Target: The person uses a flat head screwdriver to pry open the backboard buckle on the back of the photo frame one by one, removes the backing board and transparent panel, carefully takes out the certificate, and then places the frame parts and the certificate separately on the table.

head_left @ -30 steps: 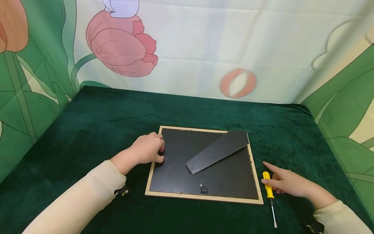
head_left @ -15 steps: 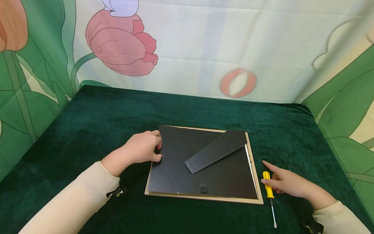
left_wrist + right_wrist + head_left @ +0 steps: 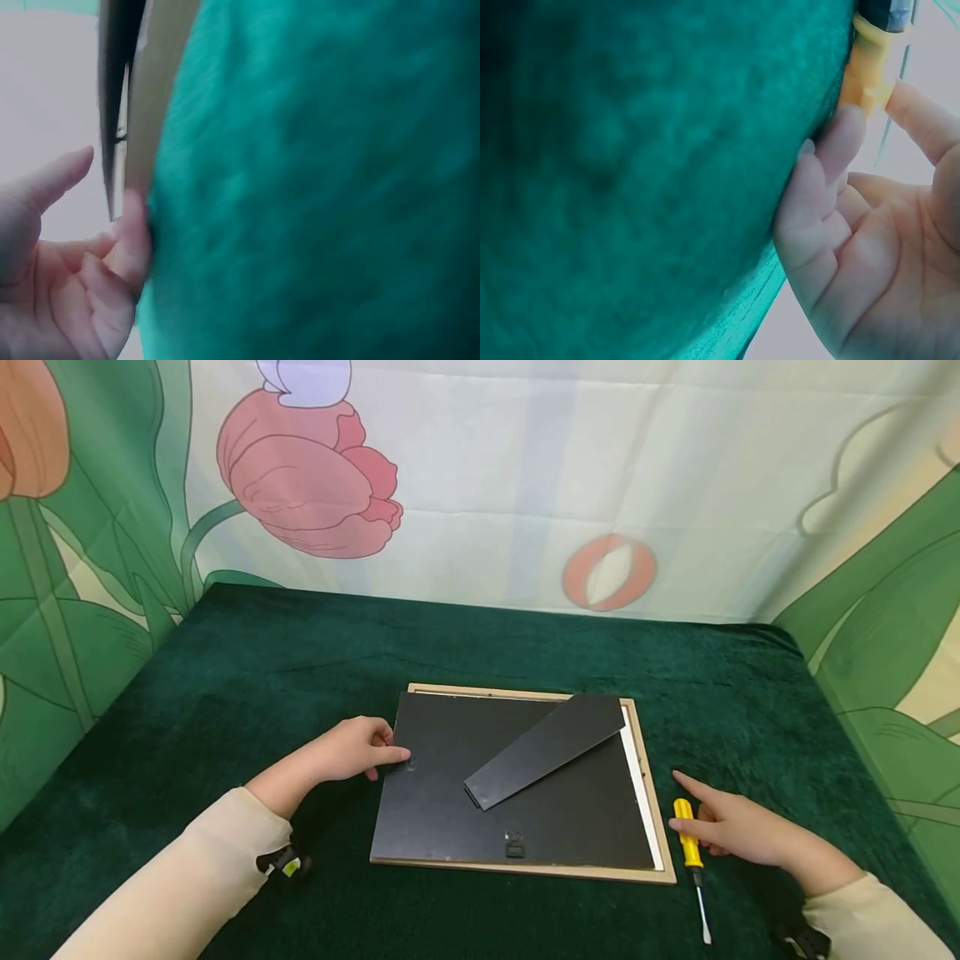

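A wooden picture frame (image 3: 655,814) lies face down on dark green cloth. Its black backing board (image 3: 438,727) sits shifted left, overlapping the frame's left side, and carries a folded stand leg (image 3: 551,747). My left hand (image 3: 348,750) holds the board's left edge, thumb on top and fingers beneath. Seen from the left wrist, a gap shows between the board (image 3: 112,97) and the wooden frame (image 3: 154,97). Right of the frame, my right hand (image 3: 742,827) pinches the yellow handle of a flat-blade screwdriver (image 3: 687,843) between thumb and curled fingers, index finger stretched out. The screwdriver's blade points toward me.
Green velvet cloth (image 3: 300,652) covers the table. A curtain printed with large flowers (image 3: 480,485) hangs behind and along both sides. A white strip (image 3: 641,802) shows inside the frame beside the board's right edge. A small metal hanger (image 3: 514,843) sits near the board's front edge.
The backing board has come up out of the frame and slid left with my left hand, uncovering a white strip at the right. My right hand and the screwdriver have stayed put.
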Demonstrator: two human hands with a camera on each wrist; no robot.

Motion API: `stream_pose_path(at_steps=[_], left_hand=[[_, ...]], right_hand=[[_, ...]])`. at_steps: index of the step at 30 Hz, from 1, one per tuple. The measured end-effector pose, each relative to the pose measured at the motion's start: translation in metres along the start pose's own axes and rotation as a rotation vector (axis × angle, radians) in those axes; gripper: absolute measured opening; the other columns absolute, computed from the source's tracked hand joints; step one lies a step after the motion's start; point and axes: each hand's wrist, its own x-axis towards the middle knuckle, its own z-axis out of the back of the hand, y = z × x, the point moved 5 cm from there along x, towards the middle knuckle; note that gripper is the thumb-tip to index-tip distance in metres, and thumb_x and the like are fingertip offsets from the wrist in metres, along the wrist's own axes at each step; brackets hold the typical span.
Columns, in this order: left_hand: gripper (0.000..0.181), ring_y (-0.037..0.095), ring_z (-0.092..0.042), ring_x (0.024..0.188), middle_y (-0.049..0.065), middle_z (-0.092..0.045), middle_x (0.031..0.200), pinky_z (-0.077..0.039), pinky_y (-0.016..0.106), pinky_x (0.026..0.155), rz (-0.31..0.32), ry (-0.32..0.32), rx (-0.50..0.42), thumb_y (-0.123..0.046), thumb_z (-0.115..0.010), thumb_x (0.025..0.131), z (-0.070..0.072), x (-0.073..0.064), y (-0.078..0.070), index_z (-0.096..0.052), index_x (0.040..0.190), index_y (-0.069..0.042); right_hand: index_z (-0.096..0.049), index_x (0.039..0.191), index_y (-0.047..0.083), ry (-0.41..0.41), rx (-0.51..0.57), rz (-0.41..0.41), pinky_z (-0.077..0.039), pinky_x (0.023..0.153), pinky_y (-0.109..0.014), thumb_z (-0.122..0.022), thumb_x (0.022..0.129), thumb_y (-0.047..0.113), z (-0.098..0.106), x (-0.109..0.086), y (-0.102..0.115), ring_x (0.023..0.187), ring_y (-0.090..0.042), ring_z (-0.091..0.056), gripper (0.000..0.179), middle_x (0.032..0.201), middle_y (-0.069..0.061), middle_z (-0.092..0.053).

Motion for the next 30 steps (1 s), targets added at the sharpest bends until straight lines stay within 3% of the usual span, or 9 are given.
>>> stream_pose_path(at_steps=[3, 7, 11, 15, 17, 20, 23, 30], left_hand=[[0.027, 0.016, -0.061, 0.063, 0.004, -0.060, 0.068, -0.043, 0.030, 0.056, 0.012, 0.055, -0.141, -0.027, -0.066, 0.087, -0.008, 0.002, 0.008, -0.055, 0.085, -0.002], [0.026, 0.019, -0.058, 0.068, 0.005, -0.060, 0.068, -0.043, 0.030, 0.055, 0.049, 0.072, -0.307, -0.025, -0.065, 0.088, -0.011, 0.001, 0.019, -0.051, 0.082, -0.004], [0.025, 0.021, -0.060, 0.073, 0.007, -0.063, 0.078, -0.050, 0.031, 0.063, 0.048, 0.119, -0.525, -0.022, -0.061, 0.091, -0.012, -0.002, 0.024, -0.049, 0.091, 0.000], [0.030, 0.022, -0.066, 0.080, 0.010, -0.066, 0.092, -0.053, 0.032, 0.075, 0.029, 0.229, -0.801, -0.018, -0.057, 0.094, -0.014, -0.005, 0.026, -0.046, 0.109, 0.005], [0.034, 0.022, -0.067, 0.084, 0.011, -0.067, 0.096, -0.053, 0.032, 0.078, 0.017, 0.279, -0.895, -0.016, -0.053, 0.096, -0.015, -0.007, 0.026, -0.044, 0.118, 0.008], [0.040, 0.022, -0.067, 0.090, 0.010, -0.068, 0.101, -0.052, 0.033, 0.081, -0.008, 0.317, -0.981, -0.014, -0.048, 0.098, -0.015, -0.010, 0.024, -0.038, 0.130, 0.009], [0.042, 0.022, -0.066, 0.092, 0.009, -0.067, 0.103, -0.051, 0.035, 0.081, -0.030, 0.315, -1.060, -0.013, -0.044, 0.100, -0.015, -0.015, 0.021, -0.034, 0.134, 0.008], [0.029, 0.022, -0.067, 0.089, 0.010, -0.068, 0.100, -0.052, 0.036, 0.079, -0.110, 0.277, -1.164, -0.013, -0.040, 0.101, -0.014, -0.027, 0.012, -0.040, 0.126, 0.001]], right_hand=[[-0.015, 0.147, -0.002, 0.000, 0.009, 0.008, -0.042, 0.053, -0.032, -0.060, 0.089, 0.041, 0.000, 0.000, 0.000, 0.059, -0.020, -0.049, 0.085, 0.066, -0.005, -0.048], [-0.015, 0.147, -0.001, 0.003, 0.011, 0.001, -0.042, 0.054, -0.032, -0.059, 0.089, 0.042, -0.002, 0.001, -0.001, 0.059, -0.020, -0.050, 0.085, 0.066, -0.005, -0.048], [-0.015, 0.147, -0.001, 0.000, -0.001, -0.009, -0.041, 0.054, -0.032, -0.059, 0.089, 0.043, -0.003, 0.002, -0.002, 0.059, -0.020, -0.050, 0.086, 0.065, -0.005, -0.049], [-0.015, 0.147, -0.001, -0.008, -0.014, -0.021, -0.041, 0.055, -0.032, -0.060, 0.088, 0.043, -0.002, 0.002, -0.003, 0.058, -0.019, -0.050, 0.086, 0.065, -0.005, -0.050], [-0.016, 0.147, -0.001, -0.010, -0.019, -0.028, -0.041, 0.056, -0.033, -0.060, 0.088, 0.044, -0.002, 0.002, -0.004, 0.059, -0.019, -0.050, 0.086, 0.066, -0.005, -0.050], [-0.016, 0.147, -0.001, -0.009, -0.023, -0.037, -0.041, 0.056, -0.033, -0.060, 0.088, 0.044, -0.002, 0.002, -0.004, 0.059, -0.019, -0.050, 0.086, 0.067, -0.005, -0.050], [-0.016, 0.147, -0.001, -0.007, -0.024, -0.045, -0.041, 0.056, -0.033, -0.060, 0.088, 0.044, -0.001, 0.002, -0.004, 0.059, -0.019, -0.050, 0.087, 0.067, -0.005, -0.050], [-0.016, 0.147, -0.001, -0.008, -0.024, -0.041, -0.042, 0.057, -0.033, -0.060, 0.088, 0.045, 0.000, 0.003, -0.004, 0.059, -0.019, -0.051, 0.086, 0.067, -0.005, -0.050]])
